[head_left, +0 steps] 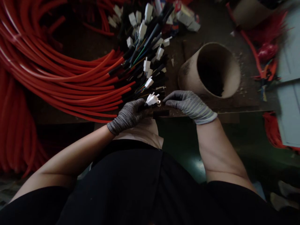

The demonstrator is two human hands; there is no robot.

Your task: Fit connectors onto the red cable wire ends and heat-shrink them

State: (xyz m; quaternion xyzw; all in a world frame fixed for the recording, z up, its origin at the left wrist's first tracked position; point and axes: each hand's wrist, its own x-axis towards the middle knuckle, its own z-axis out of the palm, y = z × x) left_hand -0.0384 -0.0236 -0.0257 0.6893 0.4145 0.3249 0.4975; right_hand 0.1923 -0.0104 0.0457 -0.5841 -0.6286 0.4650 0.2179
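My left hand (127, 116), in a grey knitted glove, is closed round the dark end of a cable just behind its white connector (152, 99). A small ring-shaped metal terminal (159, 103) sticks out beside that connector. To the right, my gloved right hand (185, 103) points its thumb and forefinger at the terminal, with a small gap between the fingertips. Nothing shows in that gap. Above both hands lies a bundle of black-sleeved wire ends with white connectors (146, 65), running out of thick orange-red cables (70, 75).
A cardboard tube (187, 73) lies with its dark opening facing me, beyond my right hand. More red cable (252, 50) with bare coloured wires is at the right, near a pale blue-grey surface (289, 90). The dark table edge (243, 110) runs below my hands.
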